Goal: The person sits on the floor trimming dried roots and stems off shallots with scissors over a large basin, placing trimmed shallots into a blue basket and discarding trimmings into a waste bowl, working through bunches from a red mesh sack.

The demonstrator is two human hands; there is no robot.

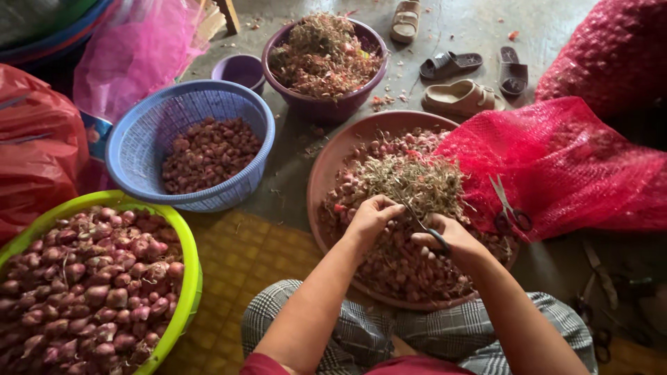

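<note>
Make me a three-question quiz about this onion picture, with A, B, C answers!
1. Where does the spare pair of scissors lie?
A. on the red net sack
B. in the blue basket
C. in the green tub

2. What colour is the basket holding the darkest onions?
A. yellow
B. blue
C. white

3. What is the right hand doing?
A. resting empty
B. gripping scissors
C. holding a sandal

Answers:
1 A, the scissors rest on the net beside the round tray.
2 B, its woven wall is blue.
3 B, blades poke out toward the left hand, which pinches an onion.
</note>
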